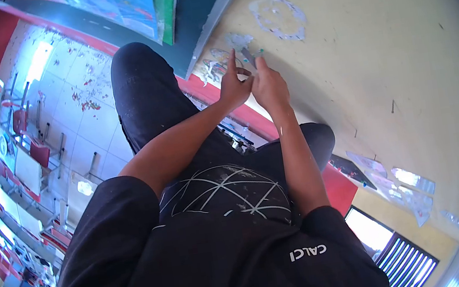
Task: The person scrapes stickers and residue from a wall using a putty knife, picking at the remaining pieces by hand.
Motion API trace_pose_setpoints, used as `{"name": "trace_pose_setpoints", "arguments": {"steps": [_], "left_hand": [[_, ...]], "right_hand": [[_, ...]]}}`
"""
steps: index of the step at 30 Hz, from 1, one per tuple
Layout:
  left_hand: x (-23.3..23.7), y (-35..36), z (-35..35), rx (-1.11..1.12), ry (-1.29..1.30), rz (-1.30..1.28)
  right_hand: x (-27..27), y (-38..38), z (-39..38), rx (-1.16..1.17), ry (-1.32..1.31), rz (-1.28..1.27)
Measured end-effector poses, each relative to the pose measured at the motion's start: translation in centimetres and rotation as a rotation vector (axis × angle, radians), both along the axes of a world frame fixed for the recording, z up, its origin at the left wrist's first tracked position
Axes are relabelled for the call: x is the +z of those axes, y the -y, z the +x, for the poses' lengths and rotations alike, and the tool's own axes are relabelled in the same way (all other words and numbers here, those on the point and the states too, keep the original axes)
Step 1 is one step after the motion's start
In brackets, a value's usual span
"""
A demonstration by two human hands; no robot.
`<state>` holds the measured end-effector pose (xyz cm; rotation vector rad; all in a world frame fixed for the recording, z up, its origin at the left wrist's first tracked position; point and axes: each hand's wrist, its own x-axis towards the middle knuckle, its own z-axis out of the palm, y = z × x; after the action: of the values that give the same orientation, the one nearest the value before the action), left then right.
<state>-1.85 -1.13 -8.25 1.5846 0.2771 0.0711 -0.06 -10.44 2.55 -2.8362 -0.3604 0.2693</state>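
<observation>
My right hand is closed around a flat grey blade-like tool, its thumb lying along it. The tool's tip is close to torn paper scraps stuck to the tan wall. Beside it, almost touching, is my left hand, with the index finger stretched out and the other fingers partly bent and apart. Nothing shows clearly in that hand. More torn scraps cling to the wall just beyond the left fingers.
A dark green board with a grey frame and a plastic-covered blue poster adjoins the wall. Nails stick out of it, and an oval of paper residue marks it. Chairs and desks stand on the tiled floor, left.
</observation>
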Motion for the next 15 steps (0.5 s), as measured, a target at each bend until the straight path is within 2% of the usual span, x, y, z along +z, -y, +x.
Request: {"name": "trace_pose_setpoints", "arguments": {"steps": [2, 5, 15], "left_hand": [[0.7, 0.4, -0.7, -0.014, -0.025, -0.097], [1.1, 0.7, -0.4, -0.069, -0.018, -0.006], [1.8, 1.0, -0.4, -0.112, -0.089, -0.253]], "right_hand": [[-0.2, 0.5, -0.7, -0.026, 0.025, -0.016], [0.0, 0.9, -0.4, -0.025, 0.062, -0.052], [0.8, -0.1, 0.7, 0.0, 0.051, -0.145]]}}
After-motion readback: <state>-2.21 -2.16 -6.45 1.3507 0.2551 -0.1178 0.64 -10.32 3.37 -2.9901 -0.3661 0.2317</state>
